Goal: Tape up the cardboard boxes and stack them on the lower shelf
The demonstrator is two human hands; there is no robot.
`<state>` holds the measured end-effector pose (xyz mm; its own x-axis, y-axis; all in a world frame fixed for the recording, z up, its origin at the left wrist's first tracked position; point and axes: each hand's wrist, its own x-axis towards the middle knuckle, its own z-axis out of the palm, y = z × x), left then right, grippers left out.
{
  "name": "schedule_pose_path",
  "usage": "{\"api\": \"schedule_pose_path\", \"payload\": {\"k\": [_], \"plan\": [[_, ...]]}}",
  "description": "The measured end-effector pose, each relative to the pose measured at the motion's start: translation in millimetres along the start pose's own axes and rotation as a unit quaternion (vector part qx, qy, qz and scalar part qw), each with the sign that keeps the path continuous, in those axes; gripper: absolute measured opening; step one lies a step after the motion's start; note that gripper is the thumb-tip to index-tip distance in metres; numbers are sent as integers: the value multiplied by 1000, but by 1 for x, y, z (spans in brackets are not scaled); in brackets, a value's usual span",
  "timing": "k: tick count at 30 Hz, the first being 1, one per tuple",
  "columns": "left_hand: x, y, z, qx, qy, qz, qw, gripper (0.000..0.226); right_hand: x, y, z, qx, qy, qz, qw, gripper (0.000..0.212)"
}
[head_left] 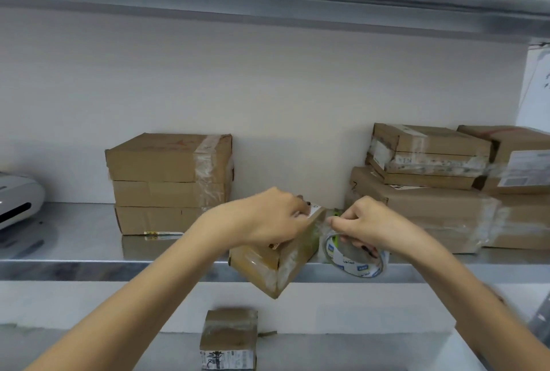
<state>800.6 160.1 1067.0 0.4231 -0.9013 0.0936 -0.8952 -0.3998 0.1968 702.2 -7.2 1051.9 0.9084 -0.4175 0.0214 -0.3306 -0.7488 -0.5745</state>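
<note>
Mid-taping — your left hand point(268, 219) gripped the small box point(259, 262), your right hand point(369, 222) held the tape roll point(348, 263); next, the strip likely needed pulling across the seam.

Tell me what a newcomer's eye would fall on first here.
Two bare hands meet at the centre: the left hand grips a small brown cardboard box tilted over the edge of the steel shelf, the right hand holds a roll of clear packing tape beside it. Below, another small taped cardboard box sits on the lower shelf.
</note>
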Motion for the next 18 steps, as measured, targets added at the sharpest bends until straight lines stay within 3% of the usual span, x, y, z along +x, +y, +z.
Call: {"api": "schedule_pose_path", "payload": {"k": [5,8,9,11,14,16,18], "plan": [[0,17,17,143,-24,-16,989,54,-2,12,-1,69,3,-27,997,58],[-1,10,18,115,-35,-19,993,64,-8,12,-4,102,-9,-57,993,63],[-1,5,18,79,-16,-17,997,60,-11,12,-6,120,-14,-67,990,62],[-2,-5,14,-96,35,-12,995,44,-18,10,-12,158,-29,-100,982,58],[-8,-19,5,-408,74,-54,908,63,-26,2,-28,223,0,-183,957,40],[-12,-23,9,-491,91,-73,863,67,-24,-8,-40,238,22,-220,946,36],[-13,-23,19,-517,96,-73,847,67,-18,-20,-43,207,16,-232,950,34]]}}
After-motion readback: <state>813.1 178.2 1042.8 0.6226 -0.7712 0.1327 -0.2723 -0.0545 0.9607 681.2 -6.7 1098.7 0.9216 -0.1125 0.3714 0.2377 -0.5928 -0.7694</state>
